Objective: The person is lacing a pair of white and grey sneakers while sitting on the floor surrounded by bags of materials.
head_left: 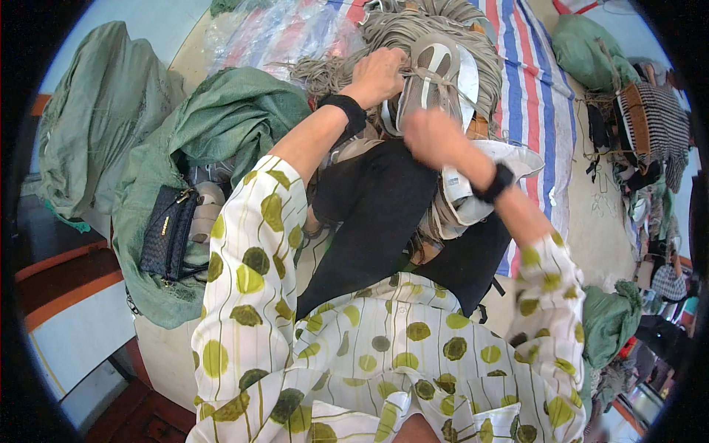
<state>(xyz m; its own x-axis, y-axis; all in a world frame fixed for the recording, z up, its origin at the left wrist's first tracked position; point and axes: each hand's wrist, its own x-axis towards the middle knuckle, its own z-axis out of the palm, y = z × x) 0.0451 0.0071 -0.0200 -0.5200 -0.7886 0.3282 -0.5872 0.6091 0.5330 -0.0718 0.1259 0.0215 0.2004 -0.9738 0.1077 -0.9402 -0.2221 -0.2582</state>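
A grey-beige sneaker (434, 77) with white trim stands across my knees, toe end away from me, its laces crossed over the front. My left hand (378, 76) is at its left side, fingers pinched together on a thin shoelace (415, 71) that runs to the shoe. Over the shoe's near end is my right hand (439, 138), curled and smeared by motion, so what its fingers hold cannot be made out. Behind the shoe lies a thick heap of grey-beige laces (391, 29). Another pale shoe piece (465, 196) rests below my right wrist on my dark trousers.
An open green sack (244, 111) at left holds more shoes (208, 210), with a dark woven purse (168, 232) on it. A striped sheet (543, 111) and clear plastic (273, 37) lie beyond. More green sacks (591, 52) stand at right; a wooden bench (70, 288) is at left.
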